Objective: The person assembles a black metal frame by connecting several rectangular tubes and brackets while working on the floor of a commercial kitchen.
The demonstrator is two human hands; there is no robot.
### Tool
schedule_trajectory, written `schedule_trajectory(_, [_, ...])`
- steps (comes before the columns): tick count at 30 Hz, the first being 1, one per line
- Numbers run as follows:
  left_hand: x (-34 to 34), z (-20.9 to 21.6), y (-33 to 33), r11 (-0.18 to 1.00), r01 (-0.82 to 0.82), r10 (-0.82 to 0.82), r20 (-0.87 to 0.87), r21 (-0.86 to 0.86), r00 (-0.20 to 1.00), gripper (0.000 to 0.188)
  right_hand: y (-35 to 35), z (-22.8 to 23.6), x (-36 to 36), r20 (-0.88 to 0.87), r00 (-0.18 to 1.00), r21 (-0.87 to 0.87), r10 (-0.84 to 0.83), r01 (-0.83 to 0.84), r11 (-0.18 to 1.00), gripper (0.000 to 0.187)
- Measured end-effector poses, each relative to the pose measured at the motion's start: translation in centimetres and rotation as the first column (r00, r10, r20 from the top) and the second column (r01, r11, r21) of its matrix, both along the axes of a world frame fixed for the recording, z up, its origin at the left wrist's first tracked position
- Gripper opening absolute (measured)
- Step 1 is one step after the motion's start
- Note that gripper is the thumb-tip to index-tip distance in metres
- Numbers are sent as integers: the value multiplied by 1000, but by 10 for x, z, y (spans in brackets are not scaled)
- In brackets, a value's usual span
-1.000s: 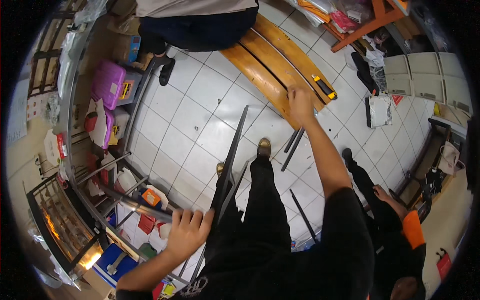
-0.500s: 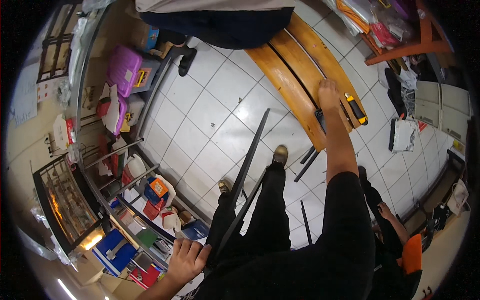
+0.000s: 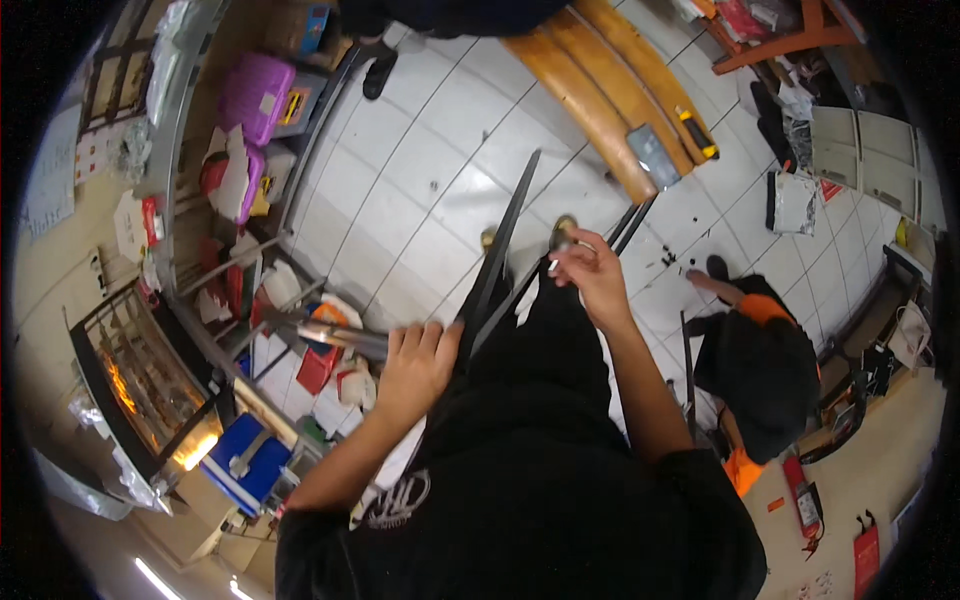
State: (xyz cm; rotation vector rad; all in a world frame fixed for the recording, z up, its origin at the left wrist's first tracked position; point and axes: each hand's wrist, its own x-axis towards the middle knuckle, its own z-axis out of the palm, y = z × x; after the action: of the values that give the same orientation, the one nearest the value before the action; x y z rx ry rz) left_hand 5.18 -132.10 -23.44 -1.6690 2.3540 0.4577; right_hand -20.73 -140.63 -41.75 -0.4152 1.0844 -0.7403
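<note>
My left hand [image 3: 420, 360] is closed over a dark metal frame with long, narrow bars. One bar [image 3: 508, 225] points away toward the bench, and a blurred, shiny part [image 3: 330, 335] extends left from the hand. Out in front of my legs, my right hand [image 3: 592, 275] pinches a small white piece [image 3: 554, 266]; its exact kind is too small to tell. Beyond it stands a wooden slatted bench [image 3: 590, 100]. On the bench's near end lie a phone [image 3: 653, 157] and a yellow-and-black utility knife [image 3: 697, 132].
A co-worker in black and orange [image 3: 765, 365] crouches at right, one hand [image 3: 712, 286] near small dark bits on the tiled floor [image 3: 440, 150]. Another person [image 3: 450, 15] is at the bench's far end. Cluttered shelving [image 3: 300, 215] with a purple bin [image 3: 258, 100] lines the left.
My right hand has come back from the bench toward me, now pinching a small white piece. My left hand has moved forward with the frame. The co-worker at right has leaned forward into view.
</note>
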Motion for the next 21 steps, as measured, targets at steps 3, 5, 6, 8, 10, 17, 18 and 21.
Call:
schedule_trajectory(3, [6,-6,5,998,-39,38,-36,-44,999,35,36,54,23,122,989,-153,88,-69,986,30])
schedule_trajectory(5, [11,-9,6,995,-2,1,-2,-103,1000,33,47,77,40,101,991,-243,92,-65,968,16])
schedule_trajectory(6, [14,-9,6,998,-17,16,-14,-68,1000,36,51,86,46,114,991,-284,68,-33,958,15])
schedule_trajectory(8, [20,-9,5,997,-44,40,-68,-60,997,42,58,97,62,140,990,-300,6,37,953,14])
schedule_trajectory(10, [26,-8,3,998,-63,61,-92,-23,994,68,66,103,79,129,991,-289,-42,78,954,14])
schedule_trajectory(17, [36,-3,7,996,-82,86,-105,38,991,73,89,106,104,144,990,-359,-2,54,932,13])
schedule_trajectory(18, [37,-4,9,996,-82,85,-115,35,990,73,91,105,103,132,991,-363,0,49,930,12])
schedule_trajectory(21, [37,-5,12,997,-63,67,-89,43,994,72,97,100,99,177,984,-335,-28,87,938,12])
